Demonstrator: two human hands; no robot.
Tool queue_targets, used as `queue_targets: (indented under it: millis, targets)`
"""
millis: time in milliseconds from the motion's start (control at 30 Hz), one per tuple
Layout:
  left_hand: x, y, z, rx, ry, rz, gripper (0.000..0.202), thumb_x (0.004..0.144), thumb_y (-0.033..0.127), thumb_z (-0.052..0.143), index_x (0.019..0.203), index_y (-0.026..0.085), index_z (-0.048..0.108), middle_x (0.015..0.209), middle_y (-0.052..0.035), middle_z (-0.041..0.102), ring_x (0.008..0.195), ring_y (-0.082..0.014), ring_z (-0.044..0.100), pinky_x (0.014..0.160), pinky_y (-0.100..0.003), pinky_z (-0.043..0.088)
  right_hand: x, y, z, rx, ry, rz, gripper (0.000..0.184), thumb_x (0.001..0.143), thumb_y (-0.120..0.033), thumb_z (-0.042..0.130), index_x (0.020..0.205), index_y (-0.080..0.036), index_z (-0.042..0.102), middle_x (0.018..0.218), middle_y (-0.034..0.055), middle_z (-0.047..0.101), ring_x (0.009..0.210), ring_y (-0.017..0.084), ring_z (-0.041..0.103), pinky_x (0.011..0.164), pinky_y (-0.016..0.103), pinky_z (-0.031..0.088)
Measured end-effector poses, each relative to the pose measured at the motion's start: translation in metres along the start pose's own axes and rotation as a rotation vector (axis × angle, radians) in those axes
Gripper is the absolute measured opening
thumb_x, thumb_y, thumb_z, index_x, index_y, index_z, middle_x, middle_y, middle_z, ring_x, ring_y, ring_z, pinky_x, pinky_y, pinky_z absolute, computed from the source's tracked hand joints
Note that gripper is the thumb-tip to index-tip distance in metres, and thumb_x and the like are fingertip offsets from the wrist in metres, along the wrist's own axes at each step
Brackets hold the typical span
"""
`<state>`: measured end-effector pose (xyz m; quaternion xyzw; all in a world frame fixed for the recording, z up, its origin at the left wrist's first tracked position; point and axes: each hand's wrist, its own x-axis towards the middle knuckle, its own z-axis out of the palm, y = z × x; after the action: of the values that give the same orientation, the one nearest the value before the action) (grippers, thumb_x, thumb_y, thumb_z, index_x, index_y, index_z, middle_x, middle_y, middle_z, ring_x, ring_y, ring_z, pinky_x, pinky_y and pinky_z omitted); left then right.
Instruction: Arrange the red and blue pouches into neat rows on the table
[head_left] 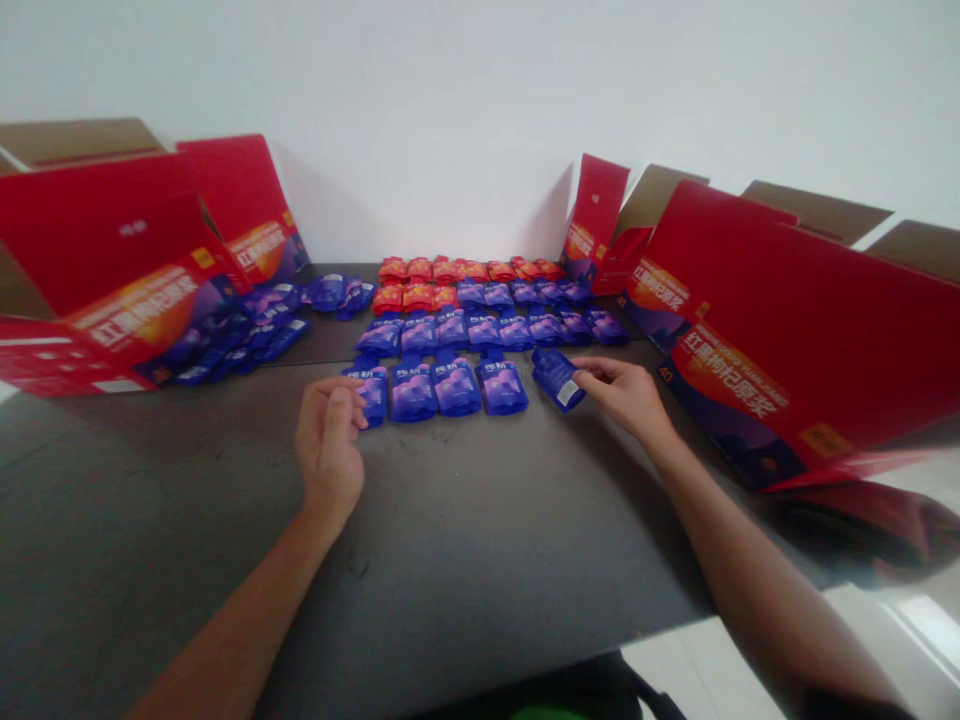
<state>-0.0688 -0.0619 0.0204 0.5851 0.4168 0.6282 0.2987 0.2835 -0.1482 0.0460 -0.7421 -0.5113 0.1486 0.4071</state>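
Our right hand [622,395] half-closes on a blue foil pouch [556,380]; our curled left hand [330,445] partly hides another blue pouch [373,395] on the dark surface [225,480], its grip unclear.

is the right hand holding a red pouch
No, the right hand holds a blue pouch, and the red pouches lie in rows farther back on the table.

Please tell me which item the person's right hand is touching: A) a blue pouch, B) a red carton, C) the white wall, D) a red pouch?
A: the right hand has its fingertips on a blue pouch with a white label, lying tilted at the end of the front row.
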Motion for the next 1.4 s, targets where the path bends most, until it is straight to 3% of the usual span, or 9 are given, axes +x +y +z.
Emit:
queue_targets:
  millis: [133,233,367,667,867,967,1067,1167,1400]
  targets:
    - [-0.001,0.002,0.001,-0.008,-0.012,0.011,0.030,0.094,0.046,0.048,0.094,0.019,0.062,0.076,-0.0007,0.054,0.060,-0.0130,0.047,0.052,-0.026,0.035,-0.012,-0.020,-0.003,-0.240,0.137,-0.285,0.028,0.087,-0.032,0.059,0.102,-0.020,0.080,0.089,0.0076,0.073,0.077,0.020,0.065,0.073,0.031,0.049]
    - [-0.002,0.003,0.001,-0.004,-0.025,0.018,0.028,0.094,0.045,0.049,0.095,0.020,0.061,0.076,-0.0008,0.054,0.060,-0.0130,0.047,0.052,-0.026,0.035,-0.018,-0.029,0.005,-0.376,0.059,-0.430,0.026,0.089,-0.028,0.058,0.102,-0.021,0.079,0.087,0.0073,0.071,0.083,0.021,0.065,0.078,0.031,0.048]
    - [-0.003,0.005,0.000,-0.022,-0.030,0.019,0.025,0.094,0.042,0.051,0.095,0.020,0.062,0.076,-0.0006,0.054,0.061,-0.0127,0.047,0.052,-0.026,0.034,-0.023,-0.034,0.018,-0.451,-0.055,-0.511,0.028,0.092,-0.026,0.055,0.110,-0.024,0.077,0.093,0.0067,0.070,0.088,0.021,0.064,0.079,0.030,0.048]
    - [-0.004,0.004,-0.002,0.005,-0.039,0.049,0.025,0.094,0.042,0.052,0.098,0.019,0.062,0.079,-0.0010,0.056,0.063,-0.0128,0.049,0.057,-0.026,0.041,-0.020,-0.030,0.015,-0.485,-0.047,-0.542,0.032,0.095,-0.023,0.053,0.119,-0.024,0.074,0.099,0.0088,0.070,0.096,0.023,0.063,0.084,0.033,0.049]
    - [-0.004,0.003,-0.003,0.020,-0.055,0.063,0.024,0.094,0.042,0.054,0.098,0.020,0.063,0.080,-0.0011,0.057,0.066,-0.0135,0.051,0.060,-0.026,0.044,-0.020,-0.026,0.016,-0.385,-0.186,-0.569,0.041,0.090,-0.049,0.068,0.122,-0.026,0.072,0.100,0.0067,0.073,0.095,0.024,0.067,0.086,0.037,0.053]
    - [-0.004,0.003,-0.003,0.021,-0.060,0.059,0.024,0.095,0.043,0.055,0.099,0.021,0.063,0.078,-0.0006,0.057,0.065,-0.0136,0.051,0.060,-0.026,0.044,-0.014,-0.013,0.006,-0.328,-0.196,-0.577,0.048,0.082,-0.055,0.075,0.121,-0.028,0.073,0.114,0.0082,0.072,0.109,0.028,0.065,0.096,0.043,0.052]
    - [-0.003,0.003,-0.002,0.042,-0.063,0.042,0.024,0.096,0.043,0.054,0.099,0.021,0.062,0.077,0.0000,0.056,0.064,-0.0133,0.051,0.059,-0.026,0.043,-0.005,0.006,-0.002,-0.332,-0.315,-0.596,0.056,0.077,-0.054,0.080,0.126,-0.030,0.071,0.132,0.0091,0.065,0.122,0.031,0.061,0.106,0.049,0.048]
    - [-0.003,0.003,-0.001,0.029,-0.059,0.035,0.024,0.096,0.043,0.054,0.097,0.020,0.061,0.077,0.0002,0.056,0.063,-0.0122,0.050,0.058,-0.025,0.042,0.002,0.021,-0.002,-0.301,-0.407,-0.565,0.051,0.083,-0.050,0.077,0.130,-0.031,0.070,0.137,0.0075,0.063,0.125,0.029,0.061,0.109,0.046,0.048]
    - [0.000,0.002,-0.002,0.082,-0.003,-0.001,0.023,0.097,0.042,0.052,0.094,0.020,0.060,0.072,0.0014,0.056,0.062,-0.0117,0.051,0.058,-0.024,0.043,0.006,0.027,0.009,-0.266,-0.388,-0.547,0.048,0.088,-0.047,0.072,0.133,-0.033,0.067,0.139,0.0057,0.062,0.130,0.028,0.057,0.111,0.045,0.046]
